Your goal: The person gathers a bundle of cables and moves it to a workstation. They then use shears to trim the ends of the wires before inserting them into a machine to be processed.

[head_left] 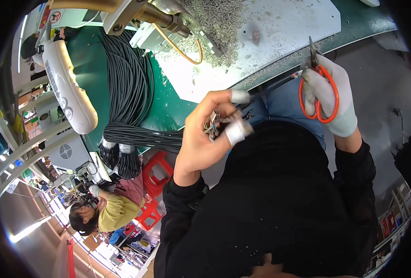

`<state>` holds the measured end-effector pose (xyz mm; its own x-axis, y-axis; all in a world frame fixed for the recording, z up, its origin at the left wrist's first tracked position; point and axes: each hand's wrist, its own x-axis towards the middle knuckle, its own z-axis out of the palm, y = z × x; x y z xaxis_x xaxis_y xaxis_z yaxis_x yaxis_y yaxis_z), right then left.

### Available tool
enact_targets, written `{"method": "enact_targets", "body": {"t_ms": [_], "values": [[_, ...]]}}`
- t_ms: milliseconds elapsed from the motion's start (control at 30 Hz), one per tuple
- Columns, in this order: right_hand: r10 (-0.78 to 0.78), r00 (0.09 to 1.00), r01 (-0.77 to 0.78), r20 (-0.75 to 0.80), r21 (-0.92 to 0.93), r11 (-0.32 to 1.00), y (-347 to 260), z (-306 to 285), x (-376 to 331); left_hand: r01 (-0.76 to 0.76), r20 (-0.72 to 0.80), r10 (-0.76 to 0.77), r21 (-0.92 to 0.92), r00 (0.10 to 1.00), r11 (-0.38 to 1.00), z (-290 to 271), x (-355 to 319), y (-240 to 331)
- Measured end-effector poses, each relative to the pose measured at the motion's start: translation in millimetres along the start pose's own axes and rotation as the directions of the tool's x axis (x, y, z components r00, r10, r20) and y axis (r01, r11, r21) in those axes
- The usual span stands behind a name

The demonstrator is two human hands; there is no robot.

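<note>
My left hand (204,134), with white tape or covers on two fingertips, is curled around a clump of small metal pieces (213,126) with coloured bits among them. Motion blurs its fingers. On the right, my gloved right hand (334,85) grips red-handled scissors (336,99), their blades pointing up and away from me. Beside the right fingers sticks out a small metallic tip (297,74) with some red on it; whether it ends a cable I cannot tell. The hands are apart, above my lap.
A pale board (279,39) strewn with metal scraps (205,28) lies on the green table (166,109). A machine head (161,18) stands over it. Black cable bundles (126,78) hang over the table's left edge. A white lamp (66,85), red stools (157,173) and a seated co-worker (115,213) are left.
</note>
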<state>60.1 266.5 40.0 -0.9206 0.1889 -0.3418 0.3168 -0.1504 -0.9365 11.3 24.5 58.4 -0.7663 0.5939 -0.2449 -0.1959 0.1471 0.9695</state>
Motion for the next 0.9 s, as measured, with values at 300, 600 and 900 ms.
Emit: {"method": "enact_targets", "body": {"t_ms": [300,600,900], "values": [[-0.426,0.888,0.259,-0.172,-0.578,0.774,2,13,-12,-0.158,-0.218,0.323,0.547,0.921,0.822,21,7,-5],[0.125,0.869,-0.148,0.479,0.010,0.989,-23,31,12,-0.176,-0.217,0.276,0.389,0.936,0.904,29,10,-1],[-0.740,0.582,0.723,0.338,-0.631,0.281,-4,51,14,-0.190,-0.409,0.195,0.054,0.891,0.980,13,13,5]]}}
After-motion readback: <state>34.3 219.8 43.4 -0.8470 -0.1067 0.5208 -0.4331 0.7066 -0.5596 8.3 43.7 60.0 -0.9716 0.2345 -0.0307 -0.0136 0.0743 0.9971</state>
